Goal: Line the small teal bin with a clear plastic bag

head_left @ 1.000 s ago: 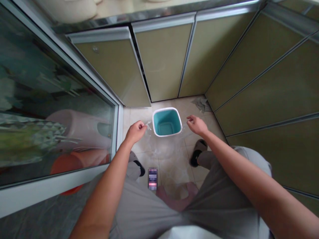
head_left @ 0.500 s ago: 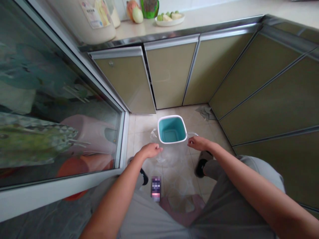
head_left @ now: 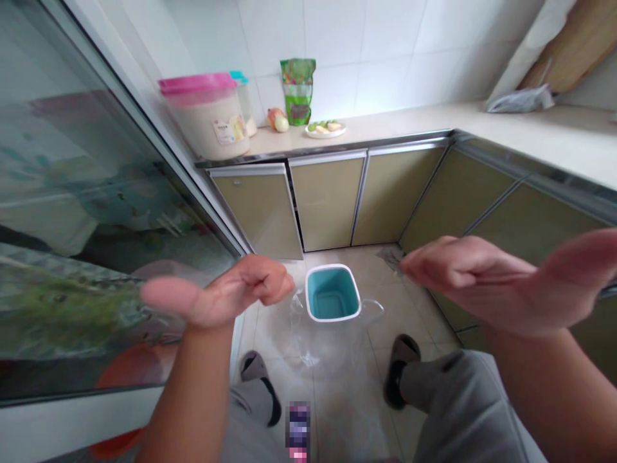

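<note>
My left hand (head_left: 241, 286) is raised left of the bin, its thumb stretched out and its other fingers curled in. On the right, my right hand (head_left: 496, 280) is held up the same way, thumb out and fingers folded. Nothing shows in either hand. Between and below them a teal square bin with a white rim (head_left: 332, 292) stands upright on the floor, its inside bare. A clear plastic bag (head_left: 332, 347) lies about the bin and in front of it, with a loop spread out on the right. Both hands are apart from the bag and the bin.
Beige cabinets (head_left: 328, 199) stand behind the bin, one door slightly ajar. The counter holds a pink-lidded tub (head_left: 207, 116), a green pouch (head_left: 299, 93), onions (head_left: 278, 120) and a plate of food (head_left: 325, 130). A glass door (head_left: 96, 193) borders the left; a grey cloth (head_left: 388, 257) lies on the floor.
Both hands have risen from beside the bin toward the camera, away from the plastic bag, and now have thumbs out. The view has tilted up, showing more of the counter and wall.
</note>
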Motion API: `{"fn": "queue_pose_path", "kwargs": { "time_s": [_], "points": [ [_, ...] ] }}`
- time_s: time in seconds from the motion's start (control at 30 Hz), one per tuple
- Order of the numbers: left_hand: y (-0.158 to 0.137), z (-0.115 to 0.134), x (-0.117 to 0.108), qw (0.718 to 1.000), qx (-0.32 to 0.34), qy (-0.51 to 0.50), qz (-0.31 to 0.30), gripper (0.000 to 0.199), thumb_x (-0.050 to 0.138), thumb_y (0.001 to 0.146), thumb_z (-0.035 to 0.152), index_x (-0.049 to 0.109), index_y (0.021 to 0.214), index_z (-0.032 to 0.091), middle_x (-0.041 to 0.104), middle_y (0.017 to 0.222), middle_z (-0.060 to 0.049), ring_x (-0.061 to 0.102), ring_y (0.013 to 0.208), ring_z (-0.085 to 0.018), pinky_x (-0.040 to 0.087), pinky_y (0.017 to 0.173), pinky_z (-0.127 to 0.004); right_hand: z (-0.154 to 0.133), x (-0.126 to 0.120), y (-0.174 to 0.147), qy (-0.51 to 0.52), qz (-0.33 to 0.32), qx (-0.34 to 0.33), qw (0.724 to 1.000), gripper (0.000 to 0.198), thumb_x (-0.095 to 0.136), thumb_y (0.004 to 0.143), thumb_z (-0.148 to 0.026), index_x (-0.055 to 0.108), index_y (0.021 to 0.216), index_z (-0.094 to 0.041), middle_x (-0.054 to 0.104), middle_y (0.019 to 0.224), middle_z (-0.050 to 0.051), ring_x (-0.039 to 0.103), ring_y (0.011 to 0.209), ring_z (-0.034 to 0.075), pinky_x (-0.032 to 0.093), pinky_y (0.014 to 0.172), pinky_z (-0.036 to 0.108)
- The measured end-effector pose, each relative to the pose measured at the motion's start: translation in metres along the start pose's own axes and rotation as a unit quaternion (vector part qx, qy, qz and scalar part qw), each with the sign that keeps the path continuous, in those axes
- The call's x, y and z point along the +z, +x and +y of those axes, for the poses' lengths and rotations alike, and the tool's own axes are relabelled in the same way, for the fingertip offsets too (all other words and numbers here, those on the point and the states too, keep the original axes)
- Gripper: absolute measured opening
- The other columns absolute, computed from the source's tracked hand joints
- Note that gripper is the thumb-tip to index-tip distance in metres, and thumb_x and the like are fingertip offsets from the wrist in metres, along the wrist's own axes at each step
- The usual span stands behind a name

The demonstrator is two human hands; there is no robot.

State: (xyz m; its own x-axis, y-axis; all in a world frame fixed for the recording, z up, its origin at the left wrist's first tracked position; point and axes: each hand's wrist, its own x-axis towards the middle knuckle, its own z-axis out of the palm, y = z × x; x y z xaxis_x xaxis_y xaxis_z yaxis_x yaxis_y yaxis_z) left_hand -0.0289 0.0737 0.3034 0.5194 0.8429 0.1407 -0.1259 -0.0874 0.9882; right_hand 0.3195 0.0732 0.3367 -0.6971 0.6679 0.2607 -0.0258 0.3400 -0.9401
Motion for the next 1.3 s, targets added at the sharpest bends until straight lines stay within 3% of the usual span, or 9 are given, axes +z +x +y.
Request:
{"fn": "queue_pose_path", "kwargs": {
  "time_s": [0.17, 0.3, 0.47, 0.57, 0.7, 0.8, 0.9, 1.1, 1.3],
  "points": [
    [0.104, -0.068, -0.053, 0.993, -0.076, -0.053, 0.069, 0.083, 0.007, 0.065, 0.107, 0.025, 0.062, 0.026, 0.015, 0.048, 0.008, 0.015, 0.041, -0.009, 0.019, 0.041, -0.026, 0.108, -0.044, 0.057, 0.06, -0.008, 0.144, 0.988, 0.078, -0.012, 0.074, -0.099, 0.02, 0.063, -0.029, 0.014, 0.049, -0.006, 0.012, 0.043, 0.013, 0.018, 0.038, 0.028],
    [0.129, -0.108, -0.068, 0.981, -0.158, -0.045, 0.107, 0.082, 0.0, 0.066, 0.105, 0.024, 0.065, 0.027, 0.016, 0.047, 0.009, 0.012, 0.041, -0.009, 0.015, 0.042, -0.025, 0.16, -0.065, 0.068, 0.051, 0.078, 0.203, 0.975, 0.078, -0.014, 0.074, -0.098, 0.019, 0.065, -0.028, 0.017, 0.051, -0.006, 0.013, 0.045, 0.012, 0.016, 0.04, 0.026],
    [0.116, -0.083, -0.054, 0.979, -0.152, 0.023, 0.136, 0.081, -0.003, 0.07, 0.102, 0.025, 0.066, 0.026, 0.017, 0.051, 0.007, 0.015, 0.044, -0.01, 0.02, 0.046, -0.027, 0.151, -0.063, 0.059, -0.007, 0.123, 0.228, 0.966, 0.079, -0.017, 0.077, -0.094, 0.023, 0.063, -0.027, 0.022, 0.052, -0.004, 0.018, 0.046, 0.013, 0.019, 0.042, 0.027],
    [0.094, -0.071, -0.044, 0.984, -0.099, 0.036, 0.147, 0.071, 0.02, 0.088, 0.092, 0.03, 0.068, 0.024, 0.02, 0.055, 0.008, 0.018, 0.047, -0.009, 0.021, 0.05, -0.026, 0.152, -0.049, 0.041, -0.034, 0.171, 0.205, 0.963, 0.073, 0.005, 0.091, -0.088, 0.034, 0.065, -0.026, 0.03, 0.054, -0.003, 0.025, 0.048, 0.014, 0.023, 0.045, 0.027],
    [0.027, -0.109, -0.027, 0.979, -0.065, 0.077, 0.177, 0.038, 0.057, 0.094, 0.052, 0.041, 0.079, 0.022, 0.036, 0.063, 0.006, 0.033, 0.055, -0.009, 0.026, 0.056, -0.024, 0.189, -0.009, -0.009, -0.145, 0.209, 0.202, 0.946, 0.053, 0.041, 0.098, -0.07, 0.047, 0.073, -0.023, 0.049, 0.063, 0.0, 0.044, 0.059, 0.015, 0.036, 0.056, 0.027],
    [-0.03, -0.168, -0.016, 0.939, -0.204, 0.207, 0.184, 0.035, 0.055, 0.091, 0.053, 0.043, 0.077, 0.023, 0.04, 0.063, 0.005, 0.041, 0.059, -0.012, 0.033, 0.06, -0.025, 0.238, 0.025, -0.043, -0.309, 0.12, 0.294, 0.897, 0.045, 0.046, 0.1, -0.056, 0.054, 0.073, -0.021, 0.062, 0.072, 0.004, 0.056, 0.069, 0.017, 0.039, 0.064, 0.028],
    [-0.059, -0.216, -0.011, 0.867, -0.354, 0.343, 0.07, 0.037, 0.071, 0.079, 0.053, 0.051, 0.073, 0.023, 0.049, 0.062, 0.003, 0.048, 0.061, -0.015, 0.035, 0.06, -0.027, 0.285, 0.051, -0.058, -0.417, -0.015, 0.378, 0.826, 0.031, 0.055, 0.097, -0.046, 0.068, 0.082, -0.021, 0.071, 0.084, 0.006, 0.065, 0.081, 0.02, 0.04, 0.068, 0.027],
    [-0.04, -0.24, -0.011, 0.869, -0.294, 0.393, 0.056, 0.028, 0.057, 0.092, 0.048, 0.06, 0.084, 0.022, 0.065, 0.078, -0.001, 0.06, 0.075, -0.019, 0.041, 0.068, -0.028, 0.342, 0.082, -0.058, -0.47, -0.081, 0.366, 0.799, 0.031, 0.059, 0.096, -0.035, 0.072, 0.123, -0.025, 0.07, 0.128, 0.011, 0.07, 0.103, 0.025, 0.047, 0.081, 0.031],
    [-0.04, -0.246, -0.014, 0.824, -0.351, 0.445, -0.015, 0.018, 0.059, 0.092, 0.039, 0.066, 0.09, 0.023, 0.072, 0.091, -0.003, 0.065, 0.084, -0.02, 0.044, 0.071, -0.028, 0.359, 0.096, -0.058, -0.471, -0.107, 0.373, 0.792, 0.034, 0.054, 0.099, -0.029, 0.073, 0.127, -0.024, 0.068, 0.128, 0.015, 0.072, 0.103, 0.029, 0.05, 0.085, 0.034]
  ]
}}
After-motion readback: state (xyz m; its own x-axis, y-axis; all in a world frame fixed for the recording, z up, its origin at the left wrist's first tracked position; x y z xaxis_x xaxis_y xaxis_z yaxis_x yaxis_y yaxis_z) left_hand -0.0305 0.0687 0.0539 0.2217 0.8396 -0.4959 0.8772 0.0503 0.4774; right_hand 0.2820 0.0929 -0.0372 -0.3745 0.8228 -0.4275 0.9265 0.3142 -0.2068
